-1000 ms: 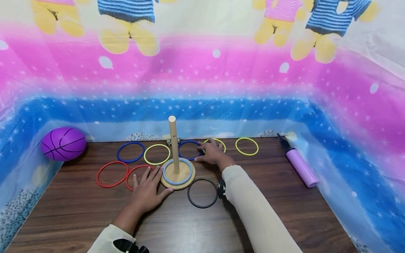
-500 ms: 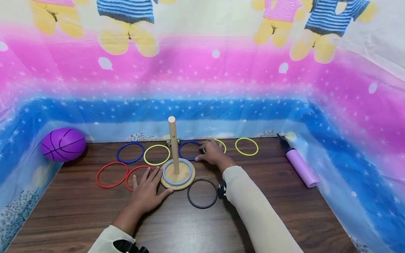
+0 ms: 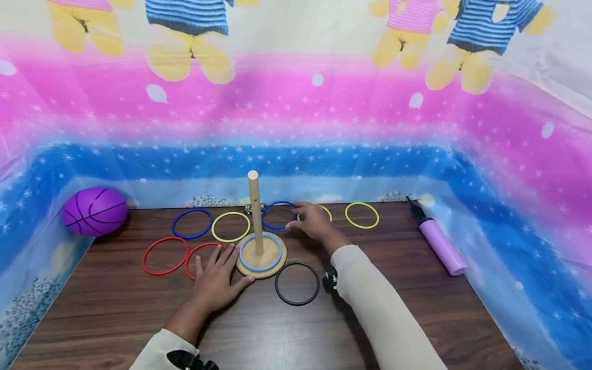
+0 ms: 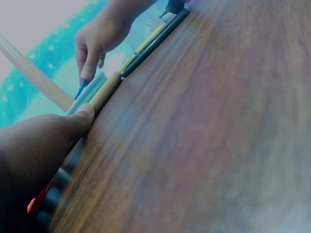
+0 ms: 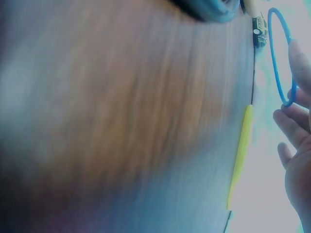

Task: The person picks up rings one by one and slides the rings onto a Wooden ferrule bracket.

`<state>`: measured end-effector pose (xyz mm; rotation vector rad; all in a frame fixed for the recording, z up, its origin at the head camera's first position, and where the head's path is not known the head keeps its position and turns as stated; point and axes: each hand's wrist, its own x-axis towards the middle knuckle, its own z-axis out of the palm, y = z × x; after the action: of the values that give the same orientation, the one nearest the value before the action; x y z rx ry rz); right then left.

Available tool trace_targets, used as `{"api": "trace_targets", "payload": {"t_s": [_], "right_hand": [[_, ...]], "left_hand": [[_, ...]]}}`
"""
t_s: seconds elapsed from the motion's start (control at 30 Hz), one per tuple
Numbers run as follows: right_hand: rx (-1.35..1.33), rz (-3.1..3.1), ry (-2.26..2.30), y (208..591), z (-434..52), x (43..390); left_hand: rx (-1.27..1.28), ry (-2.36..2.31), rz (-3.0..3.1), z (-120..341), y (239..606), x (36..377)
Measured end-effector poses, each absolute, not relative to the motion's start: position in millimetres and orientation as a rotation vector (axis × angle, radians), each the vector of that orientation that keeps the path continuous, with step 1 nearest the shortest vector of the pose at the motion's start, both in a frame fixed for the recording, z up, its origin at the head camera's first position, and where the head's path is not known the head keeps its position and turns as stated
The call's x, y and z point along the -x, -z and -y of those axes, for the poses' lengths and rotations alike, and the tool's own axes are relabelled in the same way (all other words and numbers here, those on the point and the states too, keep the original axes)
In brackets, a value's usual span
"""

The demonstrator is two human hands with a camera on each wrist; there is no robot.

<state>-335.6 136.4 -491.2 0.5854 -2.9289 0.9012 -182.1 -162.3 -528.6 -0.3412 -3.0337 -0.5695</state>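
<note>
My right hand [image 3: 316, 221] pinches a blue ring [image 3: 277, 227] by its edge; in the right wrist view this ring [image 5: 273, 53] is raised off the table. My left hand [image 3: 215, 282] lies with spread fingers against the round wooden base [image 3: 247, 272]. Its thumb touches the base's rim in the left wrist view. From that base rises an upright wooden peg [image 3: 255, 210], with a light blue ring [image 3: 262, 269] lying around its foot. A yellow ring [image 3: 328, 209] sits partly hidden beneath my right hand. A red ring [image 3: 187, 266] reaches behind my left fingertips.
Around the stand lie a black ring [image 3: 297, 305], another red ring [image 3: 143, 257], another blue ring [image 3: 173, 226] and yellow rings [image 3: 230, 241] [image 3: 362, 227]. A toy car [image 5: 259, 31] is behind the peg. A purple ball [image 3: 94, 211] stands left, a pink hand pump [image 3: 442, 246] right.
My right hand has taken hold of the blue ring behind the peg and lifted it slightly off the table. My left hand has stayed at the base.
</note>
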Motion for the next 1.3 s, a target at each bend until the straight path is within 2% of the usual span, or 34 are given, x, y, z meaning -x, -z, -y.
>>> {"api": "trace_targets", "payload": {"t_s": [0.27,0.9,1.3], "right_hand": [[-0.724,2.747,-0.912,484.4,-147.3,327.8],[-0.791,2.386,-1.056,465.2,-153.9,303.0],[-0.612,2.247,-1.434,435.5,-155.3,280.2]], "left_hand": [[0.343,0.567,3.031,162.8,529.4,182.6],[0.340,0.556,3.027,162.7,529.7,181.6],[0.337,0.550,3.035,163.0,530.6,182.8]]}}
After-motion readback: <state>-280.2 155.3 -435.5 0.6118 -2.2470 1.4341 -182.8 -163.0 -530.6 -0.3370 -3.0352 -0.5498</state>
